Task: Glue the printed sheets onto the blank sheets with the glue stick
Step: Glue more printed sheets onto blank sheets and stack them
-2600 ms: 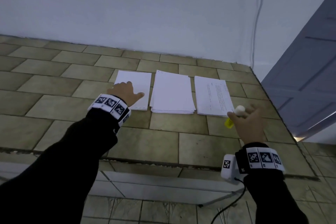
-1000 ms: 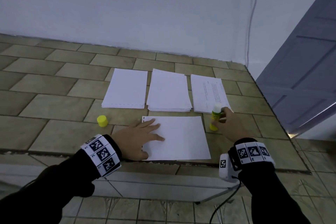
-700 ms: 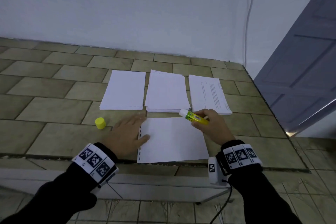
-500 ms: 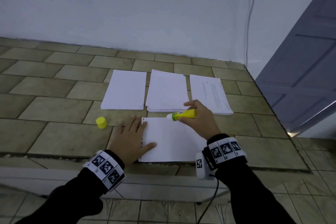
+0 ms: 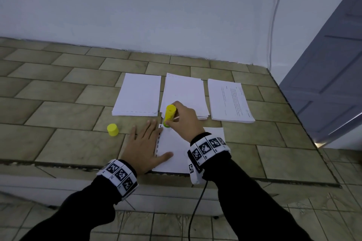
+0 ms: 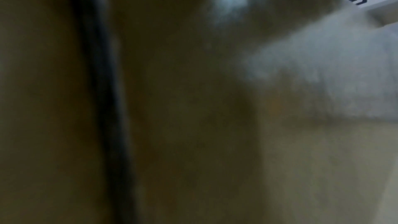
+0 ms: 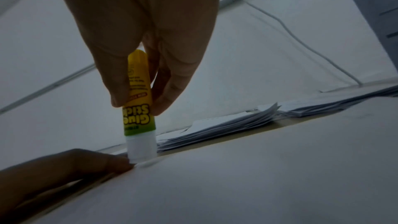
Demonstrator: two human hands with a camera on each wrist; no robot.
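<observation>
Yellow-bodied and uncapped, the glue stick (image 5: pixel 169 115) stands tip-down on the far left corner of a single sheet (image 5: pixel 176 148) lying at the near edge of the tiled counter (image 5: pixel 58 107), a likely starting point for coating the page. From the head camera, the right hand (image 5: pixel 184 121) wraps its curled fingers round the tube, wrist raised, while the left hand (image 5: pixel 144 146) lies flat with fingers spread across the sheet's left edge, apparently pinning it against the drag; the cap (image 5: pixel 112 129) sits just left of it, and three paper stacks line the counter behind. The left wrist camera shows only dark blur. At the right wrist, thumb and fingers pinch the glue stick (image 7: pixel 139 108) upright, its white tip on the paper beside a left fingertip (image 7: pixel 116 163).
</observation>
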